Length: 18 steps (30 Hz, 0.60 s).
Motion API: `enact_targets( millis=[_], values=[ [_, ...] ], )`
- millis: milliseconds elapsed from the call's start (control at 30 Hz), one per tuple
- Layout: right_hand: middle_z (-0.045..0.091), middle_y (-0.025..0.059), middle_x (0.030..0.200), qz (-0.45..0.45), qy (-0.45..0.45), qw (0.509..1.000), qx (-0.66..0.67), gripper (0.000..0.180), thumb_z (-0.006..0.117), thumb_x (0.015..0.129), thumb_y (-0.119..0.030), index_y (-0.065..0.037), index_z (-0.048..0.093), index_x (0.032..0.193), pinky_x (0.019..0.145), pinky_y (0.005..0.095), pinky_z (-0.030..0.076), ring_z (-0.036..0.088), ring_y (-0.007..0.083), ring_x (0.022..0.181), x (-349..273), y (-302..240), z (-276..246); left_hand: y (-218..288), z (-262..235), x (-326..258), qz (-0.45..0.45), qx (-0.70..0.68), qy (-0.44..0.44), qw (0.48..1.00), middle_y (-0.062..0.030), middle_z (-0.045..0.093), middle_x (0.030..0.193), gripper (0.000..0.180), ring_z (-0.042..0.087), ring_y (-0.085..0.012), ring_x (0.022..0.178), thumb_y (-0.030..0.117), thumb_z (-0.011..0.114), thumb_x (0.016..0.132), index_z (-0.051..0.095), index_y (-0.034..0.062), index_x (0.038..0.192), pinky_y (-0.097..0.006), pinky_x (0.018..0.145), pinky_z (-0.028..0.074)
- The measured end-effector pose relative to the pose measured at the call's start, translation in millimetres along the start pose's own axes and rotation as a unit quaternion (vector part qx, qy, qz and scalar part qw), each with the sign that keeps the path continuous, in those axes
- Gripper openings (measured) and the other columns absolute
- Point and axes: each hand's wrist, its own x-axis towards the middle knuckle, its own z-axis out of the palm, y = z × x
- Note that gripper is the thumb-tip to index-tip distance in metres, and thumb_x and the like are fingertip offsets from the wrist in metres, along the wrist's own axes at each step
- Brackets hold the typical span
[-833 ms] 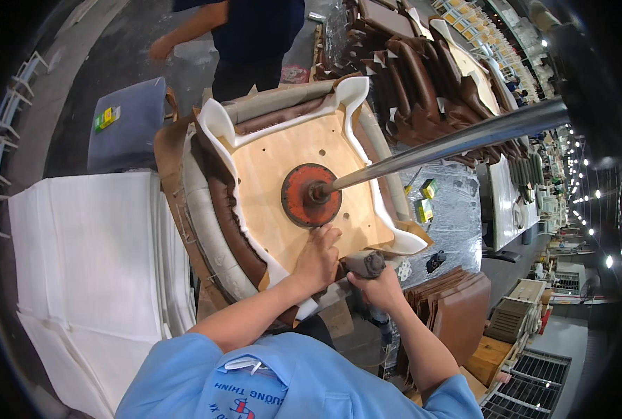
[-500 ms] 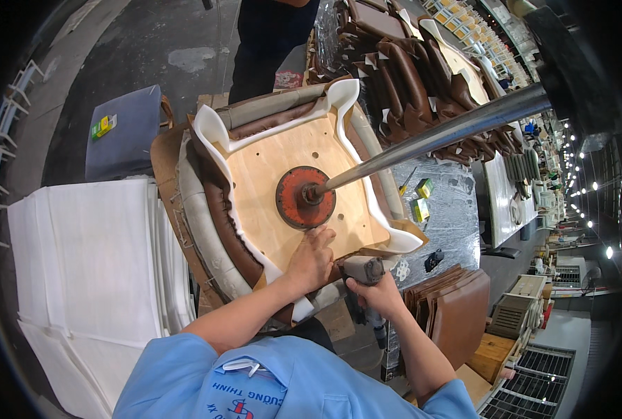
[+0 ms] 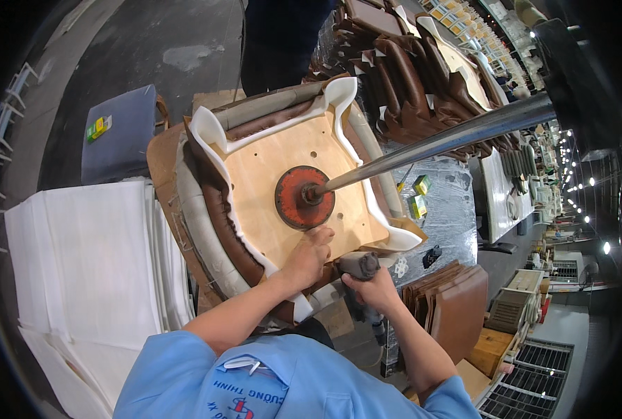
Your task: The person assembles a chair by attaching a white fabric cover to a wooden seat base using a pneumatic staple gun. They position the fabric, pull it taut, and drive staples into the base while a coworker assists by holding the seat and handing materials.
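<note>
Aslant over panel, metal rod

Bright lamps, dark fisheye rim

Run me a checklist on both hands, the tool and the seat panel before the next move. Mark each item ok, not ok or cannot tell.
1. Grey handheld tool gripped in the right hand: ok.
2. Round red metal disc set against the pale plywood panel: ok.
3. Left hand over the panel's near side, next to the disc: ok.
4. Soft white padding lying flat at the panel's far corners: not ok, it stands up there.
5. Tool's tip touching the work: cannot tell, the tip does not show clearly.
</note>
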Motion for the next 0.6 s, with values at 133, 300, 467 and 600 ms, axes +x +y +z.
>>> enact_targets(
  millis=[133, 300, 467, 600],
  values=[
    [0.07, 0.0043, 0.078, -0.007, 0.005, 0.997, 0.075, 0.031, 0.083, 0.096, -0.022, 0.0, 0.073, 0.114, 0.052, 0.0321, 0.051, 0.064, 0.0129, 0.057, -10.2, 6.8, -3.9, -0.8, -1.8, 1.8, -0.015, 0.005, -0.017, 1.0, -0.019, 0.057, 0.143, 0.003, 0.047, -0.042, 0.145, 0.002, 0.074, 0.084, 0.076, -0.0006, 0.085, -0.051, 0.122, 0.039],
    [0.069, 0.0033, 0.077, 0.004, -0.014, 0.999, 0.043, 0.031, 0.084, 0.096, -0.021, 0.0, 0.073, 0.115, 0.052, 0.0317, 0.051, 0.063, 0.0124, 0.056, -13.9, -5.5, -3.6, 6.3, 1.1, 1.6, -0.017, 0.038, 0.015, 0.999, -0.0171, 0.058, 0.141, 0.005, 0.047, -0.0406, 0.145, 0.006, 0.075, 0.086, 0.076, 0.0012, 0.084, -0.051, 0.122, 0.04],
    [0.069, 0.0046, 0.075, -0.004, -0.025, 0.999, 0.048, 0.033, 0.086, 0.094, -0.025, 0.0, 0.073, 0.112, 0.053, 0.0321, 0.052, 0.064, 0.0125, 0.056, -6.5, 3.3, 7.0, 9.2, 1.6, 0.0, -0.003, 0.032, 0.044, 0.999, -0.0198, 0.06, 0.136, 0.006, 0.052, -0.0422, 0.139, 0.002, 0.07, 0.081, 0.071, -0.0036, 0.083, -0.05, 0.119, 0.042],
    [0.066, 0.0024, 0.075, 0.022, -0.028, 0.999, -0.007, 0.027, 0.083, 0.097, -0.02, 0.0, 0.069, 0.108, 0.05, 0.0326, 0.047, 0.061, 0.0142, 0.056, -4.8, -11.3, 11.6, 2.5, 3.5, -3.3, -0.001, 0.017, 0.034, 0.999, -0.0191, 0.061, 0.135, 0.013, 0.053, -0.0414, 0.137, 0.0, 0.068, 0.081, 0.069, -0.0038, 0.093, -0.049, 0.118, 0.044]
  ],
)
